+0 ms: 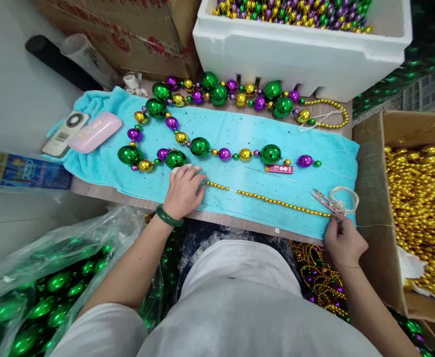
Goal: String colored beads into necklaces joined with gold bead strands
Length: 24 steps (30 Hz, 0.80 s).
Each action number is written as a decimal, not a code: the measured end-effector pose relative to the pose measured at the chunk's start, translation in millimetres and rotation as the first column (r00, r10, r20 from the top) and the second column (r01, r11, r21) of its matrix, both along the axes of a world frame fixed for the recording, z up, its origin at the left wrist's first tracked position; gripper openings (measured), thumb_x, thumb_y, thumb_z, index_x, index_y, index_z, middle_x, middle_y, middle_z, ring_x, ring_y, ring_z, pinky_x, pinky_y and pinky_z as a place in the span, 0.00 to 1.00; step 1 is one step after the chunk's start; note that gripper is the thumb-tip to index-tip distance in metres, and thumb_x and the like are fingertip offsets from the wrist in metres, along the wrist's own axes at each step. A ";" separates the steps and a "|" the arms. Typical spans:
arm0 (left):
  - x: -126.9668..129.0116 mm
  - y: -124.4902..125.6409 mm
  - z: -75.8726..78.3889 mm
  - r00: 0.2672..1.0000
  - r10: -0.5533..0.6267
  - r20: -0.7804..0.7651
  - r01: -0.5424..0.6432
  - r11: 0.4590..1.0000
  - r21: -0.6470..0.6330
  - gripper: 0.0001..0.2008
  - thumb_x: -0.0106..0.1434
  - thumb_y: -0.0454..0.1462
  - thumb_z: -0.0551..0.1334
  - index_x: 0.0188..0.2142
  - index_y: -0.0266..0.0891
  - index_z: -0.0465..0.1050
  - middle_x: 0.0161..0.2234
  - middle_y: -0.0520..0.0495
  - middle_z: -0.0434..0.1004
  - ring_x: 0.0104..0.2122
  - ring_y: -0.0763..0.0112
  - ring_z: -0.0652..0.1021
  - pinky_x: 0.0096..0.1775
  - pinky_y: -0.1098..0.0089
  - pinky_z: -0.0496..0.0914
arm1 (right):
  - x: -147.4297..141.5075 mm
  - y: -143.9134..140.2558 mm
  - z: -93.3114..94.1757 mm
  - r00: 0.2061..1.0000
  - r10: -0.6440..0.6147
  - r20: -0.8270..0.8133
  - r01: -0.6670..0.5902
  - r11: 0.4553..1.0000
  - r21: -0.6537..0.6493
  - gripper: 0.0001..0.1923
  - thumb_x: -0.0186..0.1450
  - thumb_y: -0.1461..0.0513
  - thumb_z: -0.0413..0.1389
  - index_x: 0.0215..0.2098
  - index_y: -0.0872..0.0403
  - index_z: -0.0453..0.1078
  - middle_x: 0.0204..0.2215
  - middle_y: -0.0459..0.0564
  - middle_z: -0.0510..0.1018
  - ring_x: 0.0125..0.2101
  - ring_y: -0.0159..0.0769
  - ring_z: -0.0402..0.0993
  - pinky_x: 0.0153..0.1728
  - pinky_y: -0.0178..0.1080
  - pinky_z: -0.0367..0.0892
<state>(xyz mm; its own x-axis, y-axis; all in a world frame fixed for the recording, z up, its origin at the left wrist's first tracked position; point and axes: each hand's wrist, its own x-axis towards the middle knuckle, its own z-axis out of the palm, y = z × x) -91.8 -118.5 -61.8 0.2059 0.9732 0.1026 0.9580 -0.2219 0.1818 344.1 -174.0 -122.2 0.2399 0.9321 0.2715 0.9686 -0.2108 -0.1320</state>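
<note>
A thin strand of small gold beads runs across the towel between my hands, with a short gap of bare thread near its left end. My left hand, a green bangle at its wrist, has its fingers closed at the strand's left end, beside a big green bead. At the right end, my right hand pinches the strand between thumb and fingers. Just above the right hand lie small scissors and a loop of pale cord. A garland of green, purple and gold beads winds behind.
The blue towel covers the table. On it lie a pink case, a white device and a small red packet. A white foam box of beads stands behind. A carton of gold beads is right; bagged green beads lie left.
</note>
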 end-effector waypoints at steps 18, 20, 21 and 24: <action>9.0 8.3 -8.9 0.992 -0.121 0.036 0.121 0.993 0.002 0.12 0.61 0.41 0.59 0.43 0.46 0.76 0.51 0.45 0.71 0.55 0.52 0.65 0.58 0.48 0.53 | -0.6 0.3 0.1 1.000 -0.006 0.030 0.006 1.000 -0.005 0.18 0.63 0.56 0.49 0.41 0.58 0.75 0.21 0.52 0.76 0.20 0.37 0.68 0.22 0.35 0.53; 14.2 9.8 -10.6 0.988 -0.148 0.042 0.148 0.989 0.002 0.11 0.61 0.41 0.58 0.42 0.46 0.76 0.51 0.46 0.72 0.55 0.53 0.65 0.58 0.48 0.53 | -0.6 0.3 -0.2 1.000 -0.005 0.019 0.005 1.000 -0.010 0.17 0.64 0.56 0.49 0.41 0.58 0.74 0.22 0.52 0.76 0.21 0.37 0.69 0.22 0.34 0.54; 16.1 10.4 -11.3 0.987 -0.153 0.043 0.153 0.988 0.000 0.11 0.62 0.40 0.58 0.40 0.46 0.76 0.51 0.46 0.72 0.55 0.53 0.65 0.58 0.48 0.53 | -0.6 0.3 -0.3 1.000 -0.004 0.014 0.004 1.000 -0.013 0.17 0.64 0.56 0.49 0.41 0.58 0.74 0.22 0.52 0.77 0.22 0.37 0.69 0.23 0.34 0.54; 19.4 10.9 -11.4 0.987 -0.155 0.046 0.156 0.988 -0.013 0.10 0.61 0.40 0.58 0.39 0.46 0.77 0.51 0.47 0.72 0.55 0.53 0.64 0.59 0.48 0.52 | -0.1 -0.1 -0.9 1.000 -0.005 0.005 0.005 1.000 -0.024 0.17 0.64 0.56 0.49 0.41 0.58 0.74 0.23 0.53 0.77 0.22 0.37 0.69 0.23 0.35 0.54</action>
<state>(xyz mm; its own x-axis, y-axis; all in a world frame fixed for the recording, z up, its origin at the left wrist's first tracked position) -72.4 -107.6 -73.2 0.3502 0.9313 0.0999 0.9028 -0.3641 0.2288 344.1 -174.1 -123.1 0.2434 0.9372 0.2498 0.9681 -0.2189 -0.1220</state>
